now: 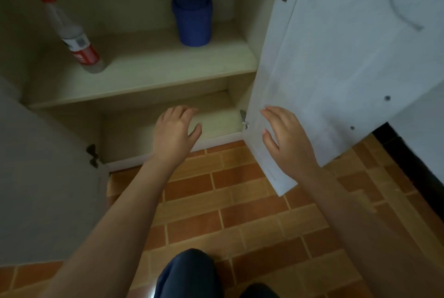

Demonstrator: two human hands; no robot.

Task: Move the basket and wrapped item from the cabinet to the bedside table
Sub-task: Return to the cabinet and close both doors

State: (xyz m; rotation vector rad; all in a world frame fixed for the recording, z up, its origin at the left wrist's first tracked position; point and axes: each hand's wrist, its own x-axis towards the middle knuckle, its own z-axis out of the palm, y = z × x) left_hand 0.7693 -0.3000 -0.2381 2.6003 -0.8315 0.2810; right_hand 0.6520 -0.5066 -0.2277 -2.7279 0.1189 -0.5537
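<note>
Cabinet [144,74] open, both doors swung out; view looks down into it from above tiled floor [240,213]. Upper centre of the frame, on the upper shelf [149,81]: a blue lidded tub [192,20] with a yellow knob, upright, possibly the basket meant. Upper left: a bottle [72,35] with a red cap, well apart from the tub. No wrapped item in view; the lower shelf looks bare where visible. Left hand [175,132] spread wide, empty, at the mouth of the lower shelf. Right hand [286,139] flat and open against the right door [336,69], holding nothing. The tub is likely rigid plastic, light, somewhat smooth; best taken around the body below the rim, since the lid may lift off.
</note>
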